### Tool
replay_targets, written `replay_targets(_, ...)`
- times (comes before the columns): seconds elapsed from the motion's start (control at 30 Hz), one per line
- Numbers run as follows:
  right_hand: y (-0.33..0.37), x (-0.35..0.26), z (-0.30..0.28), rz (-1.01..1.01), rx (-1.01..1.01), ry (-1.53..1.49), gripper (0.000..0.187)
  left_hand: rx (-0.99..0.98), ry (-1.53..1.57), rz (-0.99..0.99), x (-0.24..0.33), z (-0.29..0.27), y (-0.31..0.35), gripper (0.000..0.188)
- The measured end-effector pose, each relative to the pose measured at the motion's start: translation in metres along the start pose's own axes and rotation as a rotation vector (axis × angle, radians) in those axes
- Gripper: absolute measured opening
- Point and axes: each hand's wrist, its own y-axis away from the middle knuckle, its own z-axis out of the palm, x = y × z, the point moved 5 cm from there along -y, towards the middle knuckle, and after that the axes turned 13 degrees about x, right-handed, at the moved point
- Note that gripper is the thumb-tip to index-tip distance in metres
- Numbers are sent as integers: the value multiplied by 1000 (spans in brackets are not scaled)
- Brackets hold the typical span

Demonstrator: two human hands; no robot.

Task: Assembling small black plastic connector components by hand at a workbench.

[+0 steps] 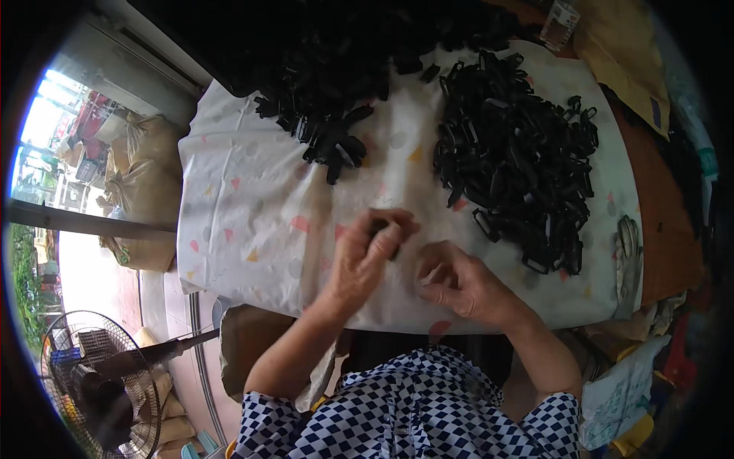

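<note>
My left hand (359, 256) is closed around a small black plastic piece (392, 243), whose dark end shows between the thumb and fingers. Just to its right, my right hand (459, 284) has its fingers curled in toward the thumb, and they are slightly blurred. What it grips, if anything, I cannot make out. Both hands are raised over the near part of the table, a small gap apart. Beyond the right hand lies a heap of black plastic pieces (512, 153), some with a slot or loop shape. A bigger dark pile of similar pieces (329, 130) spreads across the far left.
A white patterned cloth (252, 229) covers the table. At its right edge lies a grey work glove (627, 260). A clear cup (560, 27) and brown paper (627, 61) are at the far right. To my left stand a fan (99, 382) and tan sacks (141, 176).
</note>
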Motion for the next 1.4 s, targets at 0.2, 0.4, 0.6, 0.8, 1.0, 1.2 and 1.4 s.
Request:
replay_targets(0.2, -6, -24, -48, -592, 589, 1291, 30, 206, -1211, 694, 33, -46, -91, 22)
replay_targets(0.4, -10, -7, -55, -636, 560, 1460, 23, 41, -1456, 791, 22, -41, -114, 17)
replay_targets(0.6, 8, -28, -55, -781, 573, 943, 20, -73, -1523, 887, 17, -39, -100, 14)
replay_targets(0.8, 16, -7, -43, -80, 230, -549, 22, 29, -621, 312, 7, -19, -57, 22)
replay_targets(1.0, 27, 4, -25, 87, 166, -638, 22, -213, 132, -270, -7, 18, 2, 22)
replay_targets(1.2, 38, -4, -21, 84, 142, -507, 19, -234, 23, -142, -7, 31, 35, 35)
replay_targets(1.4, 44, -15, -21, 50, 110, -440, 12, -185, -286, 89, -7, 30, 47, 31)
